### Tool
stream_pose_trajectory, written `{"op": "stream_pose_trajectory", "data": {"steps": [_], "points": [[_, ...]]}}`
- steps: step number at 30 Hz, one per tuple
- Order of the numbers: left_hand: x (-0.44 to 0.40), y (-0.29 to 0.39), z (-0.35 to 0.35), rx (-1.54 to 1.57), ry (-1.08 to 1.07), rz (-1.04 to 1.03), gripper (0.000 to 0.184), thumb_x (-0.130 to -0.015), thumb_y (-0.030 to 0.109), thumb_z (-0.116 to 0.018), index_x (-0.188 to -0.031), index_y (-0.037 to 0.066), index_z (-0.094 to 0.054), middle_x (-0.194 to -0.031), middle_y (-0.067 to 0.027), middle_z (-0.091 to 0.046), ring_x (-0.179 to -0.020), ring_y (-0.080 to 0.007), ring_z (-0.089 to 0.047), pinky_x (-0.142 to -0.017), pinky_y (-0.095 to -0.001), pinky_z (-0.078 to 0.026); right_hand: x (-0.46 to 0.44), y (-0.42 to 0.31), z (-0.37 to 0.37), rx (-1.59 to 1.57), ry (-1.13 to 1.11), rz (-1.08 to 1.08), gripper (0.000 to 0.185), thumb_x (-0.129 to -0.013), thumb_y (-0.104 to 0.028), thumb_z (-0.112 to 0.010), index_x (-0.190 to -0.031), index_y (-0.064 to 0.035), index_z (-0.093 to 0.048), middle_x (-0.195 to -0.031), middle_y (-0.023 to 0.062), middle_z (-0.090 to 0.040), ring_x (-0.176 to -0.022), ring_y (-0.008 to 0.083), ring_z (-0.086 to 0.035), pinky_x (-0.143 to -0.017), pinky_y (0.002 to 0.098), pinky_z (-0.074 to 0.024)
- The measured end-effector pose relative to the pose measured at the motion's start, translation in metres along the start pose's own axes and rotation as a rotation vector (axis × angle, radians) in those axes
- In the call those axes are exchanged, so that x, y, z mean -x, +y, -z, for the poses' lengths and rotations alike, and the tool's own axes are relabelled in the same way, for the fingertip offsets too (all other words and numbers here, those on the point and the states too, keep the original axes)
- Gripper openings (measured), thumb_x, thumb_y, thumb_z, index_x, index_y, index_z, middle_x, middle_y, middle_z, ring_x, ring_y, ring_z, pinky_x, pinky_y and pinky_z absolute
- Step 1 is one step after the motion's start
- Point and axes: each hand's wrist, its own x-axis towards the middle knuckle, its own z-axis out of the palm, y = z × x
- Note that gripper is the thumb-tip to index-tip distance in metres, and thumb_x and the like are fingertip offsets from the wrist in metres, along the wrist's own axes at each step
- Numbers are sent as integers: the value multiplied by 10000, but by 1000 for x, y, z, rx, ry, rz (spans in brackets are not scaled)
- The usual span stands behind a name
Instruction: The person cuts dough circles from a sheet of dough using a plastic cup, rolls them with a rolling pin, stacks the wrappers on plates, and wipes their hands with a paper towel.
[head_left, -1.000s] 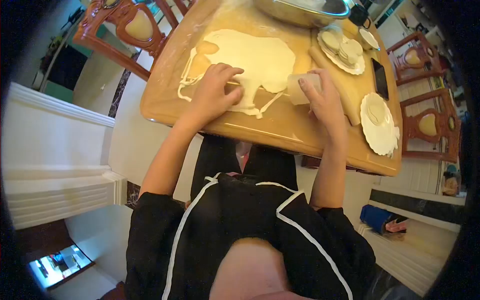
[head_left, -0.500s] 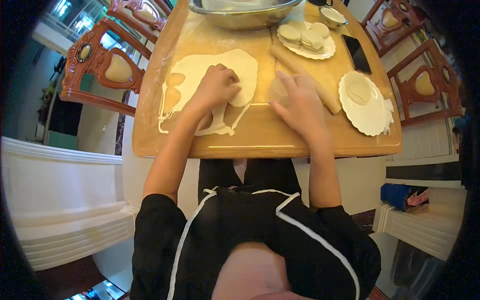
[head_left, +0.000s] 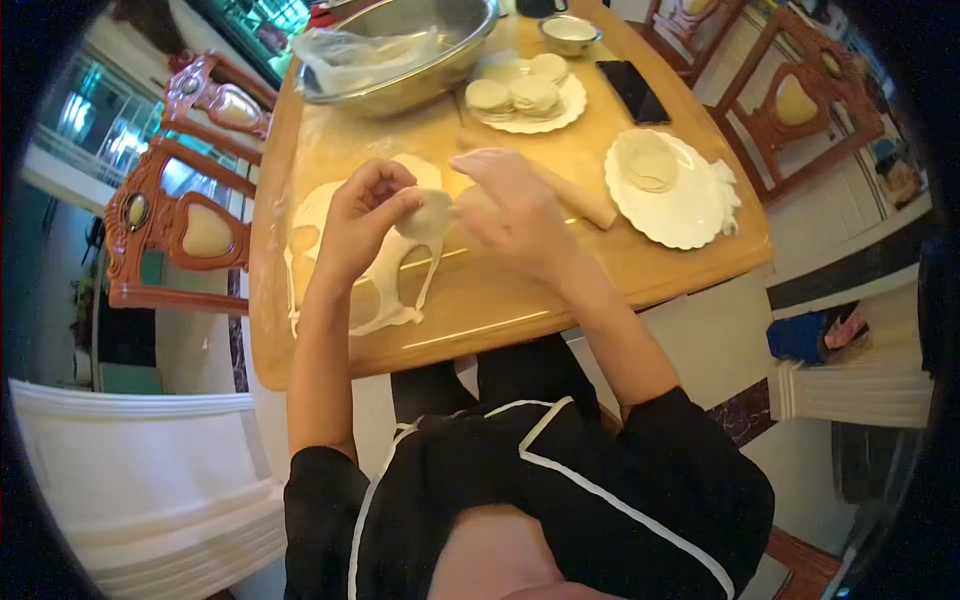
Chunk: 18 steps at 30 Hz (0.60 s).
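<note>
My left hand (head_left: 368, 215) pinches a thin round dough wrapper (head_left: 424, 214) between thumb and fingers, raised over the dough sheet. The rolled dough sheet (head_left: 384, 273) lies on the table with round holes cut in it and thin strips at its edge. To the right, my right hand (head_left: 515, 215) is raised and blurred by motion. Its thumb and fingers curve around a pale, rounded thing (head_left: 474, 198), too smeared to name. Behind that hand lies a wooden rolling pin (head_left: 578, 196), partly hidden.
A white scalloped plate (head_left: 690, 220) at right holds dough rounds; another plate (head_left: 574, 108) carries stacked rounds. Farther back are a large metal bowl (head_left: 400, 102) with a plastic bag, a small metal bowl (head_left: 570, 46) and a phone (head_left: 633, 92). Carved chairs (head_left: 180, 225) flank the table.
My left hand has come up off the dough sheet with a round wrapper in its fingers. My right hand has moved closer to it. The view has turned, showing more of the large bowl.
</note>
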Motion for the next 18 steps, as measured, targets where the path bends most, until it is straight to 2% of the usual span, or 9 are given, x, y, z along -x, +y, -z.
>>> {"op": "stream_pose_trajectory", "data": {"steps": [2, 4, 5, 7, 9, 12, 14, 16, 18], "points": [[-4, 2, -4, 49, 2, -72, 114, -901, 27, -647, -1008, 27, -606, -876, -5, -637, -787, -66, -595, -690, -216, -474, -16, -10, 3, -54, 19, -18, 432, -844, -327, -677, -1137, -16, -609, -1045, 200, -634, -1017, 355, -591, -917, 430, -465], [-8, -2, -9, 14, 74, -124, 128, -908, 38, -643, -1030, 19, -609, -899, -18, -644, -801, -78, -603, -708, -222, -483, -35, -8, 5, -172, -366, -396, 277, -843, -233, -694, -990, 1, -674, -915, 134, -669, -841, 249, -628, -762, 335, -498], [-11, -4, -11, -21, 151, -176, 146, -915, 49, -638, -1053, 11, -613, -922, -32, -651, -815, -90, -612, -726, -228, -493, -41, 1, 6, -164, -365, -390, 277, -843, -233, -694, -990, 1, -674, -915, 134, -669, -841, 249, -628, -762, 335, -498], [-14, -9, -11, 57, 212, -162, 163, -921, 63, -634, -1072, 3, -619, -942, -45, -654, -827, -103, -618, -745, -235, -500, -51, 29, 13, -203, -276, -308, 243, -849, -214, -676, -899, 24, -675, -757, 94, -652, -674, 167, -590, -638, 305, -474], [-13, -24, -5, 143, 274, -145, 183, -928, 77, -630, -1092, -5, -625, -962, -58, -657, -840, -116, -624, -765, -241, -508, -72, 56, 43, -99, -269, -452, 259, -856, -220, -659, -891, 36, -664, -724, 83, -639, -669, 133, -585, -627, 305, -471], [-7, -67, 24, 3, 417, 37, 182, -946, 111, -602, -1068, -17, -647, -954, -66, -661, -827, -130, -630, -773, -252, -518, -105, 94, 94, 235, -228, -519, 246, -863, -212, -635, -875, 31, -670, -711, 119, -636, -658, 186, -608, -633, 334, -478], [-4, -69, 36, -52, 482, 28, 173, -943, 103, -596, -1059, -14, -650, -922, -53, -661, -799, -116, -621, -750, -248, -516, -119, 125, 110, 431, -238, -491, 233, -857, -200, -632, -870, 29, -675, -731, 146, -647, -668, 218, -627, -644, 349, -485], [-7, -66, 40, -54, 523, 24, 158, -939, 89, -593, -1042, -14, -653, -890, -40, -654, -774, -101, -607, -728, -240, -509, -127, 175, 107, 647, -249, -330, 215, -830, -186, -642, -868, 22, -683, -779, 197, -659, -689, 299, -643, -668, 388, -492], [-7, -70, 42, -130, 481, 15, 138, -934, 79, -595, -1012, -15, -659, -878, -40, -652, -750, -100, -592, -699, -245, -497, -140, 195, 102, 652, -259, -285, 217, -796, -180, -667, -866, 25, -686, -800, 220, -665, -710, 341, -646, -686, 407, -493]]}}
